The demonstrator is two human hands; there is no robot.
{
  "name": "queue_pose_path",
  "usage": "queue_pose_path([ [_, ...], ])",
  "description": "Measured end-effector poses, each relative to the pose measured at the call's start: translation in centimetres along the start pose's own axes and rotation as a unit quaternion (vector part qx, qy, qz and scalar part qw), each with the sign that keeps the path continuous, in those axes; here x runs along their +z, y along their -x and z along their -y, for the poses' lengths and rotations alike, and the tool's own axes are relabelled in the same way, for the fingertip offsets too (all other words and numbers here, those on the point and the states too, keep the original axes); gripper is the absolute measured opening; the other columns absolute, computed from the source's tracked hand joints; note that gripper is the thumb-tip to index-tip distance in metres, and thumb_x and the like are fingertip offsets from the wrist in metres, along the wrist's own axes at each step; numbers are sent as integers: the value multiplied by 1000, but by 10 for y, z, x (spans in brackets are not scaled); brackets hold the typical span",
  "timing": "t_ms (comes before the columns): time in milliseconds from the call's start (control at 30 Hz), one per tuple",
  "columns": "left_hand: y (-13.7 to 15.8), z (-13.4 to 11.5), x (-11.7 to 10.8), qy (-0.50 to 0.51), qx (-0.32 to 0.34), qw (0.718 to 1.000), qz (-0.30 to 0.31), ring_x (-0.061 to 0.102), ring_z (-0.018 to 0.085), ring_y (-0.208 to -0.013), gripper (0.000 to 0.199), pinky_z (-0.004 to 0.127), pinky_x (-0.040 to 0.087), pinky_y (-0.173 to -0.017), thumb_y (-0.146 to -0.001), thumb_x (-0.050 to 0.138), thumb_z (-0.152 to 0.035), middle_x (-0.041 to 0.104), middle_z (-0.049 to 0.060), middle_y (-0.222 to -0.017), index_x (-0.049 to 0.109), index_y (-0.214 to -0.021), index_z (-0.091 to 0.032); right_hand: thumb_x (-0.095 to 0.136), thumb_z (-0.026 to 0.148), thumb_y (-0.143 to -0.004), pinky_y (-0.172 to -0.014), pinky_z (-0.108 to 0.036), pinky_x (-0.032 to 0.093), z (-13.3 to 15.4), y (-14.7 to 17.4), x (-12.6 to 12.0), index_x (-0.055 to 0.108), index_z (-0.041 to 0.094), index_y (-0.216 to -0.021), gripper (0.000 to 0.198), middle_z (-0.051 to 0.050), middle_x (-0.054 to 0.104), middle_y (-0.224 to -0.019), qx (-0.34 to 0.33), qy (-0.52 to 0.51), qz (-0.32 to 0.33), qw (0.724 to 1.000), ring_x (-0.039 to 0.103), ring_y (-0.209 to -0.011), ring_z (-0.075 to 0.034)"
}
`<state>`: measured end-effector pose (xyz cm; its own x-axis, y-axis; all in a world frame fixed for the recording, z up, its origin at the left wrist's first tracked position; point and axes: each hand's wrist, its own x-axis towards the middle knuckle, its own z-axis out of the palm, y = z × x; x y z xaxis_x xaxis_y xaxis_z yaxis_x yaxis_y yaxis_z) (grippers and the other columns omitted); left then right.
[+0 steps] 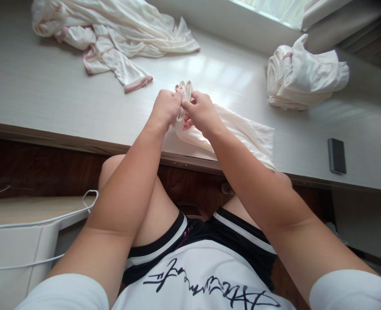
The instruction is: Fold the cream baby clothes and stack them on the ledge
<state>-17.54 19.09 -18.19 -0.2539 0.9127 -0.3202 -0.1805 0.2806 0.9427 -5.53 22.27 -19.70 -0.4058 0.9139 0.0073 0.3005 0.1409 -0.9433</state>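
Note:
My left hand point(167, 107) and my right hand point(202, 112) come together near the front edge of the white tabletop point(57, 103). Between them they pinch the gathered, ruffled end of a pale cream garment point(248, 131). The rest of this cloth trails to the right beneath my right forearm, its far end lying at the table's edge. Small reddish patches show on the fabric by my fingers. Both hands are closed, with their fingertips partly hidden in the folds. What kind of garment it is, I cannot tell.
Loose cream clothing with pink trim point(126, 38) spreads across the back left. A folded stack of white clothes point(307, 75) sits at the back right, and a dark phone point(337, 155) lies near the right front edge. White cables point(38, 223) cross a cabinet at lower left.

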Motion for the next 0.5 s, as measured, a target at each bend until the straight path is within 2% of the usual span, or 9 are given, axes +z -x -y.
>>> queue_pose_path([
  [167,2,-1,-3,-89,77,993,21,50,13,-55,46,26,33,-54,-92,62,-52,51,1,-55,56,-62,-18,55,37,-96,-72,-31,60,14,7,11,59,20,-104,19,1,56,-74,-12,27,32,999,62,-72,-16],
  [333,-4,1,-9,-120,60,991,10,54,15,-65,33,27,37,-60,-93,60,-42,52,0,-55,55,-67,-21,56,31,-92,-72,-32,60,22,24,-2,61,23,-113,23,-2,64,-90,-10,31,50,998,63,-81,-17],
  [433,-7,1,-9,-101,55,993,14,59,19,-74,29,29,41,-63,-95,56,-39,56,1,-58,58,-72,-21,59,35,-92,-88,-36,59,22,30,-22,59,25,-125,34,-5,66,-111,-43,82,12,996,64,-103,-20],
  [500,-7,0,-8,-64,62,995,38,63,20,-79,29,29,45,-67,-96,54,-39,61,3,-64,61,-75,-20,64,42,-91,-104,-42,53,20,29,-40,54,27,-136,48,-8,60,-132,-76,144,-21,986,56,-126,-25],
])
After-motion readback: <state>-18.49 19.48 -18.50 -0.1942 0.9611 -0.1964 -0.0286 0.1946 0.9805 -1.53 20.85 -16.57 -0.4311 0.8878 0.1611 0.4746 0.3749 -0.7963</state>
